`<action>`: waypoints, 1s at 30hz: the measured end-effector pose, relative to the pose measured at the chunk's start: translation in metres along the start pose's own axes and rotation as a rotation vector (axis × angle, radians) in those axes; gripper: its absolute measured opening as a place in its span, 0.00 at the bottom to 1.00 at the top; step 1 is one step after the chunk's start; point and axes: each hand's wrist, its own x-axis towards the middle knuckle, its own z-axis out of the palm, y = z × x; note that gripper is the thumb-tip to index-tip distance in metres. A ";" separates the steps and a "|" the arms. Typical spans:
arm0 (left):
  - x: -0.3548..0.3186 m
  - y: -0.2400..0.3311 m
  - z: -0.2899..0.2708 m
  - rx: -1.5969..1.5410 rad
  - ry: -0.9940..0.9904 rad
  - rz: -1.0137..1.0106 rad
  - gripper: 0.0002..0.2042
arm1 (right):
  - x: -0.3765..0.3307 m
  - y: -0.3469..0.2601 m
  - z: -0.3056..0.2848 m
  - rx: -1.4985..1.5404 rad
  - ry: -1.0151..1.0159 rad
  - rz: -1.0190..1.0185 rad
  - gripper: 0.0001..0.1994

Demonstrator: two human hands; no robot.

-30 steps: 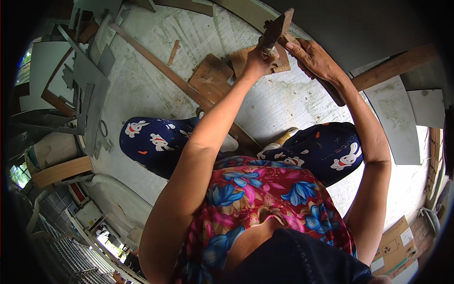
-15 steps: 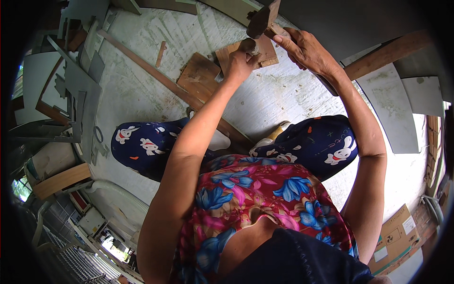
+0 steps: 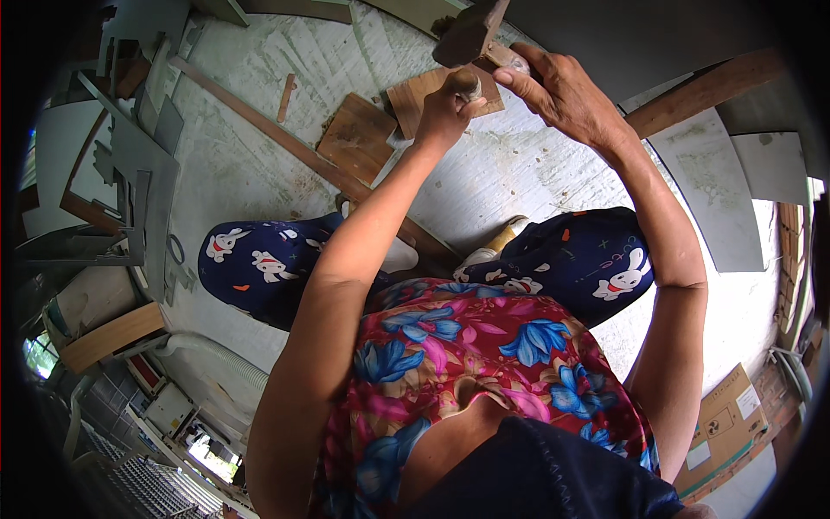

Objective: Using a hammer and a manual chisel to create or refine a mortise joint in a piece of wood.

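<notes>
My left hand (image 3: 444, 119) is closed around a short tool handle (image 3: 466, 85) with a round, worn top. It stands over a brown wooden board (image 3: 410, 97) on the floor; its lower end is hidden by my fingers, so I cannot tell what tool it is. My right hand (image 3: 572, 97) grips the wooden handle of a hammer (image 3: 469, 38), whose dark, blocky head is raised just above and beyond the tool handle, apart from it. Beside the first board lies a second brown board (image 3: 357, 137), nearer my left knee.
A long wooden strip (image 3: 275, 131) crosses the pale floor diagonally between my feet. One small wood piece (image 3: 286, 97) lies beyond it. Grey panel offcuts (image 3: 156, 173) are piled at left; large panels (image 3: 709, 182) lie at right, near a cardboard box (image 3: 723, 424). A ribbed hose (image 3: 216, 350) runs at lower left.
The hammer has shifted slightly left in my right hand's grip. The top of the tool handle in my left hand has tipped a little to the right. The view has shifted slightly.
</notes>
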 end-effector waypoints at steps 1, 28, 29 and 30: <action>0.002 0.000 -0.001 0.001 0.004 -0.003 0.17 | 0.000 -0.007 -0.003 0.001 -0.003 -0.004 0.32; 0.031 -0.009 0.000 -0.078 0.004 -0.011 0.16 | 0.010 -0.013 -0.003 0.092 0.186 -0.006 0.31; 0.030 -0.013 0.000 -0.056 0.039 0.033 0.16 | 0.009 -0.023 -0.007 0.031 0.256 -0.104 0.29; 0.031 -0.018 0.000 -0.054 0.041 0.033 0.16 | 0.008 -0.031 -0.012 0.027 0.232 -0.143 0.29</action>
